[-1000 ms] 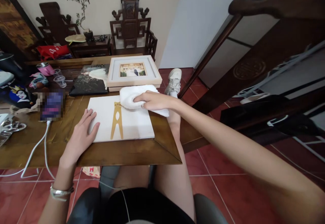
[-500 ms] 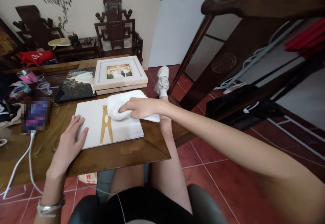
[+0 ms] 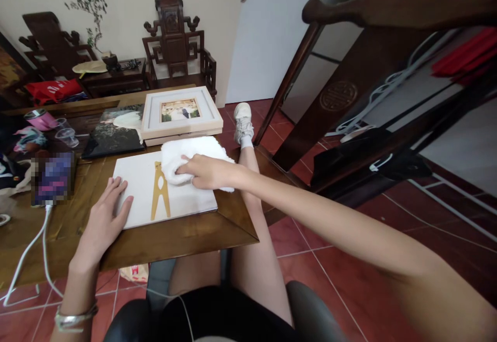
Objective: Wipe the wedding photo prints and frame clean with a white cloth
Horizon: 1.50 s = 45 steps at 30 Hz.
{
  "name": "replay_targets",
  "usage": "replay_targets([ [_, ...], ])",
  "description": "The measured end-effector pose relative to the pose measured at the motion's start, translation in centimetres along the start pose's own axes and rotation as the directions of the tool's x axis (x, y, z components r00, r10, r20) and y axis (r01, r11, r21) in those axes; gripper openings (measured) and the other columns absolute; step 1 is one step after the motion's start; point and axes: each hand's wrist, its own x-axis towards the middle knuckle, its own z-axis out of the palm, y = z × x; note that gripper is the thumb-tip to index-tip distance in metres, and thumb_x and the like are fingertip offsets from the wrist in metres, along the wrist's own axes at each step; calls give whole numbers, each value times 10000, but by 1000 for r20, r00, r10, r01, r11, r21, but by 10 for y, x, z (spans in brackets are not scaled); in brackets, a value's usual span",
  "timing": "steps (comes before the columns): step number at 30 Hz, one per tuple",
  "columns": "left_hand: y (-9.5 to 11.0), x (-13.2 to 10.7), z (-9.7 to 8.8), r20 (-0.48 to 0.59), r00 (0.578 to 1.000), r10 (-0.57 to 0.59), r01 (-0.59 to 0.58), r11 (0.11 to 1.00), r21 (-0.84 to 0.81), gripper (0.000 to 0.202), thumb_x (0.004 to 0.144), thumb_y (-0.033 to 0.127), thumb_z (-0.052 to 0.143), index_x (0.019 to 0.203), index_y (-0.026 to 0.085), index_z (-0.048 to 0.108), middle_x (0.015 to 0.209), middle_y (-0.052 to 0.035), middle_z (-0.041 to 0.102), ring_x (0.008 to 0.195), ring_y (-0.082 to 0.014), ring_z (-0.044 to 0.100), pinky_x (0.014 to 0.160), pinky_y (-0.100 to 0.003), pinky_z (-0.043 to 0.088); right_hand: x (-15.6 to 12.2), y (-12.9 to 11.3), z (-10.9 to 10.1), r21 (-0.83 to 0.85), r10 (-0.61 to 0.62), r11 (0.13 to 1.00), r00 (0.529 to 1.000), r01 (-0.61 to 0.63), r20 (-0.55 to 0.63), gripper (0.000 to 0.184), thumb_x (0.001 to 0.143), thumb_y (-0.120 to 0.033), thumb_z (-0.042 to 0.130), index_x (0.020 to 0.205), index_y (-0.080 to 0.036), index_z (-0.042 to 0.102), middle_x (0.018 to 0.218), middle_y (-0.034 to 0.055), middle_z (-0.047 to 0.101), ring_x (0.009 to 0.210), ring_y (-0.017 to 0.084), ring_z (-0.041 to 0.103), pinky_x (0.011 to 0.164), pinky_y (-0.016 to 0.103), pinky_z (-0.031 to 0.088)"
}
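Observation:
A white rectangular board or canvas [image 3: 190, 198] lies flat near the front edge of the table, with a gold clothespin-shaped figure [image 3: 157, 199] on it. My left hand [image 3: 107, 210] rests over the board's left edge, fingers stretched and thumb apart, holding nothing. On the board's upper right part lies a fluffy white cloth [image 3: 194, 147], which hangs a little past the right edge. My right hand [image 3: 207, 172] presses into this cloth with bent fingers gripping it; some fingertips are hidden in its folds. The cloth covers part of the gold figure's right side.
Behind the board, a framed photo [image 3: 180, 110] is stacked on another frame, beside a dark photo panel [image 3: 112, 137]. To the left are a phone [image 3: 54, 179] with a white cable, clear plastic cups [image 3: 67, 136] and a pink cup [image 3: 41, 119]. A wooden chair [image 3: 306, 96] stands right.
My right hand and the cloth have shifted slightly left and toward me, and the cloth lies more spread out. The left hand stays in place on the board's edge.

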Motion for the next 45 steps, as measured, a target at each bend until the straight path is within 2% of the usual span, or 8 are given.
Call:
replay_targets([
  [4,1,-1,0,-3,1000,-3,3,1000,-2,505,927,462,422,1292,138,552,1466,-135,477,1424,-286,335,1179,-479,273,-18,-49,26,-38,113,993,993,-114,-16,559,773,4,457,1313,-106,553,1513,209,376,1439,404,213,1102,591,255],
  [9,3,-1,-1,13,1000,-13,13,1000,-9,526,923,477,416,1296,132,551,1474,-136,467,1432,-282,320,1178,-482,272,-43,-90,47,-29,41,999,997,-39,70,461,796,-112,561,1252,-134,624,1558,210,283,1423,469,193,1103,678,210],
  [15,2,-1,-1,16,1000,-3,3,1000,-15,523,928,469,418,1295,124,555,1477,-146,461,1433,-276,318,1181,-478,271,-14,-23,36,-2,-24,1000,989,24,-148,514,752,-6,486,1235,-121,619,1515,170,397,1449,329,236,1167,562,207],
  [19,0,-2,1,13,1000,-7,7,1000,-16,530,929,463,421,1305,111,545,1474,-154,463,1435,-272,314,1178,-483,275,15,20,32,-63,9,998,961,-27,-275,560,738,5,436,1270,-99,580,1382,180,554,1444,345,245,1111,704,156],
  [29,-5,-3,7,-18,1000,-23,23,999,-45,529,928,461,426,1278,89,565,1464,-181,467,1430,-275,326,1168,-487,286,-39,-55,58,16,-54,998,982,57,-180,489,697,-28,505,1148,-115,671,1523,189,369,1438,442,164,1113,711,141],
  [34,-7,-3,7,-17,1000,-5,4,998,-55,530,923,455,429,1289,93,555,1467,-182,463,1434,-278,316,1163,-499,291,-31,-28,57,18,-69,997,966,76,-251,552,667,7,452,1161,-124,659,1463,173,470,1432,363,261,1135,649,197],
  [40,-10,-5,9,-33,999,6,-8,997,-78,522,921,453,429,1278,97,562,1461,-185,468,1436,-278,313,1165,-496,289,14,29,43,-117,60,988,948,-101,-313,539,735,-4,417,1241,-40,601,1260,231,628,1426,344,288,1117,623,240],
  [45,-10,-5,11,-53,999,-3,-2,995,-96,495,923,442,432,1273,116,561,1461,-172,474,1434,-277,317,1164,-500,293,-2,1,50,-128,5,991,956,-44,-292,545,724,7,432,1226,-86,621,1443,208,482,1431,368,263,1117,653,232],
])
